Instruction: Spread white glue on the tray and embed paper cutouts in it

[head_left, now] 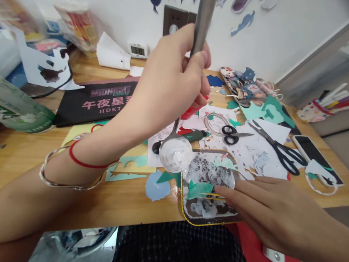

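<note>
My left hand (181,65), raised over the table, is closed around the handle of a metal spoon (176,154). White stuff covers the spoon's bowl, which hangs beside the far left corner of a shallow yellow-rimmed tray (184,211). Low at the right is my right hand (260,199), its fingers together over the tray's near right part. Two thin gold-coloured prongs (212,196), like tweezers, stick out from its fingertips against a green paper piece (199,189). Foamy white residue lies in the tray, along with a pale green scrap (225,163).
Small scissors (232,135), large black scissors (281,148) and a phone (312,155) lie to the right among paper scraps. A green-tipped tool (195,135) is behind the spoon. A black printed packet (98,101) and a green bottle (13,100) stand left.
</note>
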Motion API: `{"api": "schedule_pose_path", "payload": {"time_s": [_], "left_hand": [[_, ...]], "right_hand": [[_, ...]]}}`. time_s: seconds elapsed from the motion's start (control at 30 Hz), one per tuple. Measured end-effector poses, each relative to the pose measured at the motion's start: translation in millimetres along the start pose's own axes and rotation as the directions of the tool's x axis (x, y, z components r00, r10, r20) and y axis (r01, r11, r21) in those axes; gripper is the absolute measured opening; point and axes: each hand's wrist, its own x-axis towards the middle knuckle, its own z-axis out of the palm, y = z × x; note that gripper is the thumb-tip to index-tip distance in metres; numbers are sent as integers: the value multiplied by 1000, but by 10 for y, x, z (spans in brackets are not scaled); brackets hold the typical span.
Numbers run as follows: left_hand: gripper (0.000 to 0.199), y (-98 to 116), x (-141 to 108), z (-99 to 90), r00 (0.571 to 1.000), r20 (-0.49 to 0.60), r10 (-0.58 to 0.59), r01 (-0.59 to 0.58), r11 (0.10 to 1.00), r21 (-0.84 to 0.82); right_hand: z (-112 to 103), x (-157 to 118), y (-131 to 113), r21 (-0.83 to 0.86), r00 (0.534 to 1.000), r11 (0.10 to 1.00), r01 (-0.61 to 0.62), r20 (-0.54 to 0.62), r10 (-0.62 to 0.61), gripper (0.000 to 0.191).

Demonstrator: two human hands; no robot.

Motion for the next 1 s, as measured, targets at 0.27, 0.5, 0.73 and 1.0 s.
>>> {"api": "schedule_pose_path", "payload": {"time_s": [0.27, 0.5, 0.73, 1.0], "left_hand": [[18, -29, 4, -14, 998, 6, 59, -59, 998, 17], [17, -83, -28, 50, 997, 34, 69, -67, 996, -55], [17, -18, -51, 132, 998, 24, -61, 64, 990, -129], [15, -26, -63, 151, 993, 70, -97, 107, 982, -154]], "right_hand": [[-12, 47, 19, 122, 983, 991, -62, 179, 39, 26], [-142, -122, 99, 159, 990, 986, -43, -129, 64, 28], [-203, 31, 140, 309, 888, 905, -292, -265, 377, 15], [-99, 123, 155, -33, 873, 936, -351, -373, 315, 16]]}}
